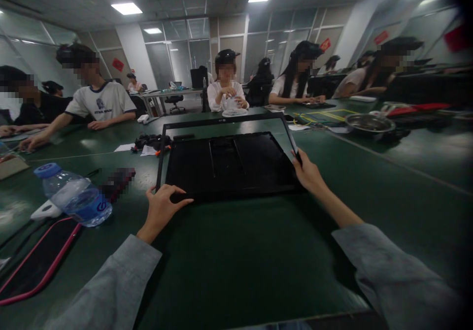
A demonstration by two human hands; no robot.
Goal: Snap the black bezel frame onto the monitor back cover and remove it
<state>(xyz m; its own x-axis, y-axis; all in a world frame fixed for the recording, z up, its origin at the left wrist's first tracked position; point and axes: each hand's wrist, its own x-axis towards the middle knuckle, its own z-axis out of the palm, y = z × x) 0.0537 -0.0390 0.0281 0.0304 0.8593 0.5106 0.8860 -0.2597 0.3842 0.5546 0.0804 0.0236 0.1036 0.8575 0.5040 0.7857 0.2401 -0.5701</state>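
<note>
A thin black screen bezel [225,120], rectangular with an open middle, is tilted up over the green table. Behind and below it lies a black back panel [260,160] with a recessed centre and two thin lines across it. My left hand [161,206] grips the bezel's lower left corner, its thumb and index finger curved around the edge. On the other side, my right hand [307,172] is closed on the bezel's right side. The bezel's lower edge blends into the dark panel, so I cannot tell whether the two touch.
A water bottle [76,197] and a pink-edged phone-like device [40,256] lie left on the green table [236,266]. Dark cables [148,142] sit behind the bezel's left side. A metal bowl [369,123] stands at right. Several people work around the table.
</note>
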